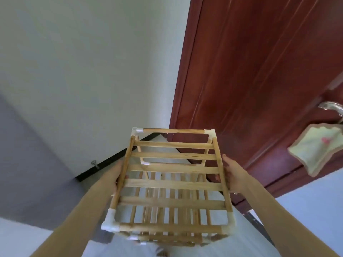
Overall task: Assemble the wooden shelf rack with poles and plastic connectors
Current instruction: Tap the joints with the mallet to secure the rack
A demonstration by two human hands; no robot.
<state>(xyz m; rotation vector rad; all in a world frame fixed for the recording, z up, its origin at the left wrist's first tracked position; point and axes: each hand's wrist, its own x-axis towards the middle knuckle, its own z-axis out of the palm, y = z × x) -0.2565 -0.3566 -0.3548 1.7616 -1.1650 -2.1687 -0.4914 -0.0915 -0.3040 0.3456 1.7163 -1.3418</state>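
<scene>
Rack (171, 184) held up betw. both hands, long axis running away from the person toward wall (83, 71)/door (259, 62). L hand (113, 178) & R hand (233, 175) grip its side rails. Door close on R.

Ahead of me a pale white wall (89, 62) meets a dark red wooden door (259, 62) on the right. A silver door handle (332, 107) carries a hanging cloth (315, 151), yellowish with a pink mark. A black baseboard (111, 160) runs along the wall's foot. To my left stands a grey surface (27, 164). The floor (306, 201) looks light.
</scene>
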